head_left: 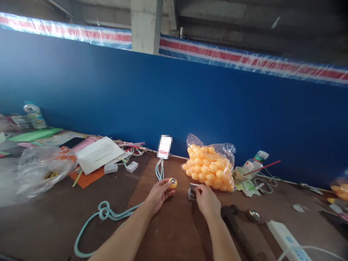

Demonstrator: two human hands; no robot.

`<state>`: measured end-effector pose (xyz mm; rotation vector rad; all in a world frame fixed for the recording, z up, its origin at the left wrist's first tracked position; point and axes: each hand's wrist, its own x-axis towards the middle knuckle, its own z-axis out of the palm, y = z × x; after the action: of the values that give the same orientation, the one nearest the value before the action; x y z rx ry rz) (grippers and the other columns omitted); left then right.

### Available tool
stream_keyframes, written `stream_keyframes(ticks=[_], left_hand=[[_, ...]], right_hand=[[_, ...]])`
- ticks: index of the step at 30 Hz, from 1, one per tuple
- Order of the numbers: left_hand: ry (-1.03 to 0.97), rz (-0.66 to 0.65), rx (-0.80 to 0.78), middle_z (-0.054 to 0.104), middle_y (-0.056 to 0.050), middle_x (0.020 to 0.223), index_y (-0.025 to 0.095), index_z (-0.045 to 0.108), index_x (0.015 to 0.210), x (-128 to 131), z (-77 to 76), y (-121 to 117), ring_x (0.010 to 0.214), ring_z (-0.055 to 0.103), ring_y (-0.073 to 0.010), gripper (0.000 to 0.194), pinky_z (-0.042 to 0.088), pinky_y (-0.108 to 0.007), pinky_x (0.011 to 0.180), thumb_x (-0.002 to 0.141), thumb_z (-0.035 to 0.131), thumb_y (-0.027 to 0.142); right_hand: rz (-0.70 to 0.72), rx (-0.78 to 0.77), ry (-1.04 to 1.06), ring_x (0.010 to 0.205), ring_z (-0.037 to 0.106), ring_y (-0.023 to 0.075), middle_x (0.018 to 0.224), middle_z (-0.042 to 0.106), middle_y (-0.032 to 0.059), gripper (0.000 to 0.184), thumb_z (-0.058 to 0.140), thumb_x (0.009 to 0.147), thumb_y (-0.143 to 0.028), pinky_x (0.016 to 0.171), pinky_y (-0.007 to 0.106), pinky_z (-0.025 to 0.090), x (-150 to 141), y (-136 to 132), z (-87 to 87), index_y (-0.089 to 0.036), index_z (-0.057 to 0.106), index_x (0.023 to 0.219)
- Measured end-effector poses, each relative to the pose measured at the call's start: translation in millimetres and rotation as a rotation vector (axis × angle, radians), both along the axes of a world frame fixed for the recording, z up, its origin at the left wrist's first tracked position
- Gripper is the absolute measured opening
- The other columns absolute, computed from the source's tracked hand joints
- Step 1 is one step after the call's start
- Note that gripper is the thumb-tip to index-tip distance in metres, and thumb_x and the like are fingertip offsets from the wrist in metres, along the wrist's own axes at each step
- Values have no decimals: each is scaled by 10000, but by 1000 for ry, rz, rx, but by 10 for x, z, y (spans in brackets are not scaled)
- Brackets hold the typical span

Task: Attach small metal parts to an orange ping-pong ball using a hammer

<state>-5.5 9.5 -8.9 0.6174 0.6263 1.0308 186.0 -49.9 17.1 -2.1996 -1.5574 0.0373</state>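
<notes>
My left hand point(161, 195) pinches an orange ball point(173, 183) with a dark and silvery patch on its top. To its right, my right hand point(208, 202) has its fingers drawn together at the edge of a small pale box point(189, 194) with something dark and shiny in it. Whatever lies between those fingertips is too small to make out. Just behind the hands stands a clear plastic bag point(208, 166) full of similar orange balls.
A light-blue cord point(104, 212) loops along the left of the brown table point(163, 232). Papers point(99, 154) and a crumpled clear bag point(46, 170) lie further left. A hammer-like tool point(236, 228), a shiny metal item point(253, 215) and a power strip point(286, 239) are on the right.
</notes>
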Motion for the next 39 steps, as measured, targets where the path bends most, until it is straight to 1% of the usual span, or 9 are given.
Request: stream_keyframes(ticks=[4, 7, 9, 13, 19, 22, 26, 34, 39], left_hand=[[-9, -9, 3, 679, -109, 902, 114, 625, 927, -5, 10, 4, 743, 657, -144, 257, 534, -232, 675, 706, 709, 215], [-15, -9, 18, 679, -105, 893, 115, 629, 922, -4, -1, 10, 735, 654, -139, 248, 532, -227, 678, 707, 708, 212], [-12, 6, 13, 680, -102, 870, 115, 630, 906, -7, -15, 16, 715, 652, -135, 235, 531, -224, 668, 705, 710, 205], [-22, 18, 17, 678, -104, 873, 114, 626, 928, -16, -46, 30, 730, 653, -139, 240, 529, -223, 671, 721, 696, 215], [-63, -2, -5, 677, -102, 842, 104, 628, 914, 15, -22, -4, 729, 651, -144, 184, 530, -232, 686, 753, 659, 187], [-70, -24, -31, 676, -93, 810, 104, 632, 888, 41, -6, -27, 692, 644, -132, 150, 528, -218, 652, 755, 653, 170], [-97, 13, -42, 675, -84, 789, 102, 633, 881, 55, -7, -12, 669, 639, -120, 141, 530, -219, 656, 756, 650, 165], [-95, 74, -67, 674, -87, 778, 97, 626, 893, 104, -69, 73, 644, 634, -119, 203, 527, -211, 632, 722, 689, 187], [-85, 70, -65, 665, -80, 764, 98, 634, 876, 143, -71, 66, 637, 626, -116, 228, 524, -213, 624, 693, 718, 204]], right_hand=[[72, 278, 254, 647, 634, 180, 768, 662, 55, 220, 408, 864, -371, 586, 263, 446, -89, -22, 19, -205, 550, 838], [188, 374, 459, 547, 616, 157, 664, 637, 26, 221, 397, 882, -380, 560, 249, 464, -222, -27, 10, -199, 522, 866], [250, 423, 493, 547, 608, 147, 674, 629, 23, 211, 404, 886, -371, 571, 246, 471, -303, -29, 1, -196, 522, 868], [316, 514, 404, 593, 593, 132, 758, 625, 32, 183, 435, 883, -333, 626, 247, 474, -406, -42, 10, -191, 550, 888], [443, 567, 223, 792, 597, 169, 867, 625, 59, 146, 457, 880, -257, 743, 288, 474, -484, -65, 61, -200, 582, 931], [437, 594, 182, 834, 597, 179, 895, 628, 71, 160, 459, 878, -246, 760, 298, 482, -483, -51, 51, -198, 590, 956], [416, 598, 149, 853, 606, 183, 910, 633, 75, 173, 456, 880, -255, 778, 307, 491, -470, 0, -10, -197, 598, 961], [503, 608, 112, 837, 619, 183, 924, 638, 68, 183, 493, 857, -195, 764, 304, 512, -390, 96, -221, -218, 585, 1013], [483, 579, 112, 881, 622, 200, 952, 645, 73, 202, 501, 854, -198, 795, 325, 511, -273, 45, -207, -232, 585, 1034]])
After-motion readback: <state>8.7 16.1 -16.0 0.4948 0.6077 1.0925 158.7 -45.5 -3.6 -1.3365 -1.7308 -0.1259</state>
